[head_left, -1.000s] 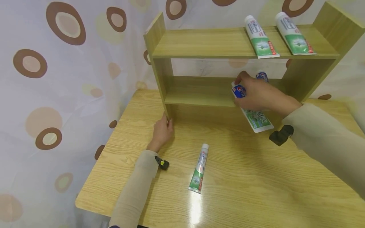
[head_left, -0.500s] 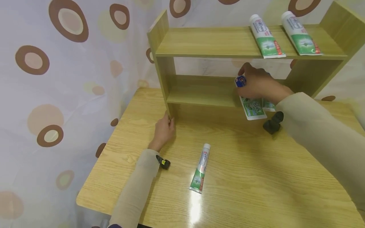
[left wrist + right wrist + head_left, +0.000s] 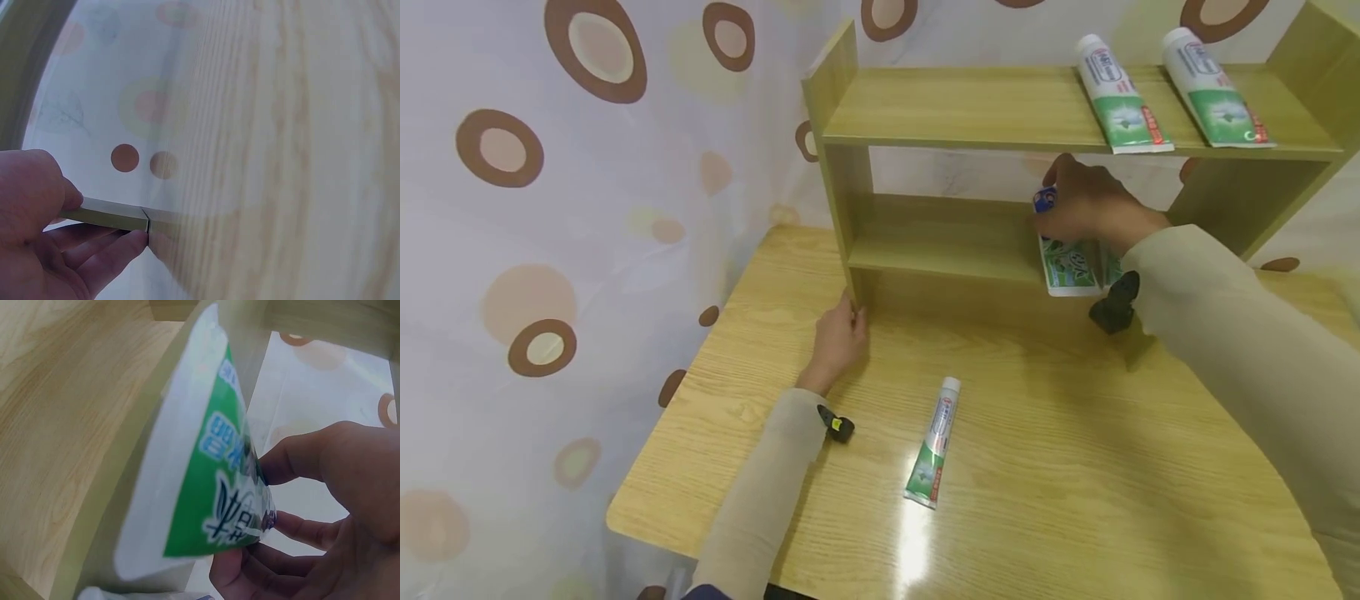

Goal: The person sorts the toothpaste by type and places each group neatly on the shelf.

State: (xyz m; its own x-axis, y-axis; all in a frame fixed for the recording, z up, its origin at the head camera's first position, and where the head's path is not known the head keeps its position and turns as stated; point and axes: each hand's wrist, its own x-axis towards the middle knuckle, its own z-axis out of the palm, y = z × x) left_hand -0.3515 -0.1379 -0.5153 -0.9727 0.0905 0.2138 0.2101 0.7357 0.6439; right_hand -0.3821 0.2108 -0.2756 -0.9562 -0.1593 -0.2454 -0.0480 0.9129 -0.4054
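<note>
My right hand [image 3: 1086,204] grips a toothpaste tube [image 3: 1069,271] with a blue top and green lower part, at the lower board of a wooden shelf [image 3: 955,146]. In the right wrist view, thumb and fingers [image 3: 309,531] hold the tube [image 3: 203,481] near its narrow end, its flat white end toward the camera. Another green tube [image 3: 1111,265] is mostly hidden behind the hand. My left hand [image 3: 838,340] pinches the bottom of the shelf's left side panel; the left wrist view shows thumb and fingers about the panel's edge [image 3: 112,219].
Two white and green toothpaste tubes [image 3: 1123,96] [image 3: 1219,92] lie on the upper board at the right. A similar tube [image 3: 934,442] lies on the wooden table [image 3: 1022,500] in front. Behind hangs a patterned curtain [image 3: 625,167].
My right hand has carried the tube up and back onto the lower board. The left hand keeps its grip on the side panel. The whole view has shifted slightly.
</note>
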